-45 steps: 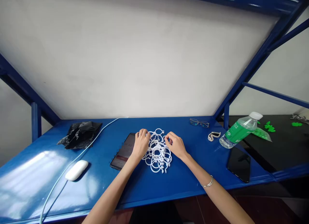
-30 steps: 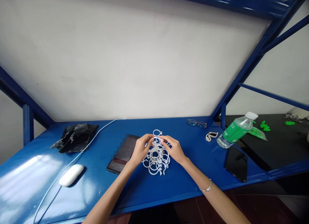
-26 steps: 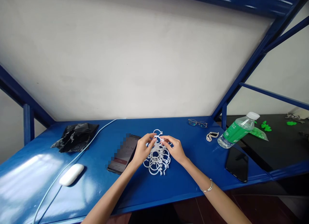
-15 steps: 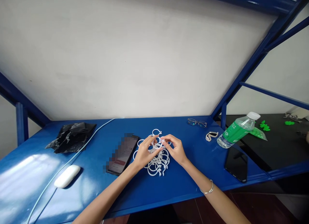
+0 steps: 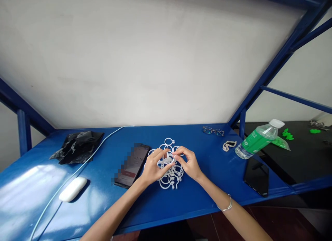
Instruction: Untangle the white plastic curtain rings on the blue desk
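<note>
Left hand (image 5: pixel 153 168) and right hand (image 5: pixel 192 165) had come together on one white ring (image 5: pixel 173 160), lifted just over the pile (image 5: pixel 171 173).

A little earlier the hands had stood apart on either side of the pile; now they met above it, the left thumb and fingers bracketing the ring and the right thumb and forefinger pinching its right edge, which suggested that the work had passed from sorting through the rings to handling a single one. Fingertips covered part of the ring, so I could not tell whether its ends were joined. The pile lay below the grip and toward the person, while a loose ring (image 5: pixel 173 141) lay just beyond it. Left of the grip, near the left hand, was a lit phone (image 5: pixel 132 170); the blue table (image 5: pixel 207 197) stretched out to both sides.
</note>
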The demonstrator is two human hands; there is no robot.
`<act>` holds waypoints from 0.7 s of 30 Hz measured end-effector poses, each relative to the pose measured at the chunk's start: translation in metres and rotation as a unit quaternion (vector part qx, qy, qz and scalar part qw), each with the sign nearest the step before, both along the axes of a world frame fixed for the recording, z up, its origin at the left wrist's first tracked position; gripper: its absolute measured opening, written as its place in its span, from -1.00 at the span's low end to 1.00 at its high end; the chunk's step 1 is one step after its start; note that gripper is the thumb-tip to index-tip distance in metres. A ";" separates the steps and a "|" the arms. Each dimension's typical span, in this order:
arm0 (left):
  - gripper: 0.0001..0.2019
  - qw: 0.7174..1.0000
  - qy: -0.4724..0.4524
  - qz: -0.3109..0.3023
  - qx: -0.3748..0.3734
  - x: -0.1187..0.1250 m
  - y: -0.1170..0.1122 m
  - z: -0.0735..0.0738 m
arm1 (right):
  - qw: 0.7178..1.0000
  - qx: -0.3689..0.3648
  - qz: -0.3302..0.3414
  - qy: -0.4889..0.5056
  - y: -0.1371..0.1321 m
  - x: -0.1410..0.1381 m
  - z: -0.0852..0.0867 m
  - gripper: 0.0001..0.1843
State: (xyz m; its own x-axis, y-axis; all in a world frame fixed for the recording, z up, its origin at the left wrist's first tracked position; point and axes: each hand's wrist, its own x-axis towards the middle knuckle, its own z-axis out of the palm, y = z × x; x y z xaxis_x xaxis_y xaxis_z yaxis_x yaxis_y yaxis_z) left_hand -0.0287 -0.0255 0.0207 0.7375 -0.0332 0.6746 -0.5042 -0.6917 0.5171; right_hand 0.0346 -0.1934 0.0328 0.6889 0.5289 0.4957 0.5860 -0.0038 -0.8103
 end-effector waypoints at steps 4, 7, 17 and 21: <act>-0.69 1.000 -0.005 -0.002 0.009 -0.001 0.000 -0.001 | 1.000 0.007 0.010 0.005 -0.001 0.001 -0.001 -0.83; -0.68 1.000 -0.002 0.004 0.017 -0.001 0.001 -0.002 | 1.000 0.009 0.008 0.002 0.000 0.000 0.000 -0.84; -0.66 0.988 0.068 0.096 0.104 0.006 0.006 -0.009 | 0.969 -0.105 -0.201 -0.095 -0.012 0.028 -0.003 -0.85; -0.73 0.975 0.084 0.135 0.157 0.011 0.009 -0.018 | 0.914 -0.242 -0.297 -0.133 -0.025 0.048 -0.005 -0.86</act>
